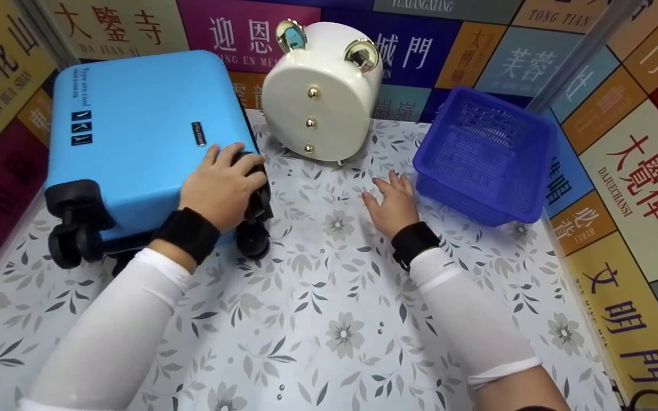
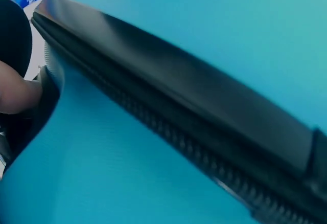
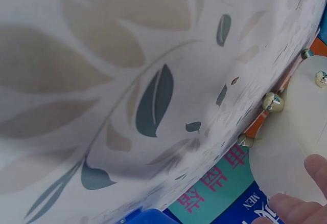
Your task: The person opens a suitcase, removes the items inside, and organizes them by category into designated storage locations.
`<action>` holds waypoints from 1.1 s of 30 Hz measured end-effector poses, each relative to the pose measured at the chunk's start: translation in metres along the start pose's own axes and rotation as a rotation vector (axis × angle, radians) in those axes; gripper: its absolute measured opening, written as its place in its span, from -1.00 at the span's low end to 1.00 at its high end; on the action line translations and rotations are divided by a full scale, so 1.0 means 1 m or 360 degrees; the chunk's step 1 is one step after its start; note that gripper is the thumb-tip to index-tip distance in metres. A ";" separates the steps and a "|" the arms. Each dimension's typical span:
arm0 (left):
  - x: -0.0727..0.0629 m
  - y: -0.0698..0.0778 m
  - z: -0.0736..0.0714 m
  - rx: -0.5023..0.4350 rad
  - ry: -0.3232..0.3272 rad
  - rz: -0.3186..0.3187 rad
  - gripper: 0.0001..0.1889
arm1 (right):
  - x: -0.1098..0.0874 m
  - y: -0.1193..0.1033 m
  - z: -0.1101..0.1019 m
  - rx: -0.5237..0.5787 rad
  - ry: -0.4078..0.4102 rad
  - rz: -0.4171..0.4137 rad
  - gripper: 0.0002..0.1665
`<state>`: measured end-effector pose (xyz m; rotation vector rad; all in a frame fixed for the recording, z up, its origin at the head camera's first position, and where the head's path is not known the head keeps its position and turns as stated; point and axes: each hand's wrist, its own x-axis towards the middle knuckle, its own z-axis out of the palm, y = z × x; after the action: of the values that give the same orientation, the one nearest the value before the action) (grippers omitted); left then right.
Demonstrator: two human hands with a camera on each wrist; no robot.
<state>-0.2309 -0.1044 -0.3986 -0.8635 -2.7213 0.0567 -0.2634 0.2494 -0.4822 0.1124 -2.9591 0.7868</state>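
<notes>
A light blue suitcase (image 1: 152, 125) with black corner guards and wheels lies flat at the left. My left hand (image 1: 223, 185) grips its near right corner by the black wheel housing, fingers bent over the edge. In the left wrist view a fingertip (image 2: 18, 93) presses against black plastic beside the blue side and zipper (image 2: 168, 132). My right hand (image 1: 393, 202) hovers near the basket's left side, fingers spread and holding nothing. In the right wrist view its fingers (image 3: 296, 208) show at the lower right.
A cream rounded case (image 1: 320, 97) with gold knobs and round gold feet stands behind, between the hands. A blue-purple plastic basket (image 1: 477, 208) sits at the right. Panels with printed characters wall the back and sides of the floral-covered table (image 1: 306, 337).
</notes>
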 end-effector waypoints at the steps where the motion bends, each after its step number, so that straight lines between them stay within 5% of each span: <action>1: -0.003 -0.001 -0.001 -0.0019 0.0024 0.0043 -0.56 | 0.000 0.000 0.000 -0.0003 -0.0001 0.0000 -0.34; 7: -0.019 -0.005 -0.001 -0.0088 0.0165 0.0184 -0.58 | -0.003 0.002 0.002 0.0002 -0.0010 0.0008 -0.33; 10: -0.019 -0.004 -0.001 -0.0047 0.0167 0.0106 -0.58 | -0.004 0.003 0.002 0.0018 -0.0012 0.0022 -0.33; 16: -0.009 0.000 -0.001 0.0064 0.0005 -0.0015 -0.57 | -0.007 0.004 0.002 0.0007 -0.0008 0.0021 -0.33; 33: -0.018 -0.004 0.005 -0.0059 0.0158 0.0195 -0.52 | -0.013 0.000 0.001 -0.0002 -0.0012 -0.0016 -0.34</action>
<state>-0.2210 -0.1176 -0.4076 -1.0149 -2.5832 -0.0111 -0.2510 0.2499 -0.4844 0.1307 -2.9639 0.7846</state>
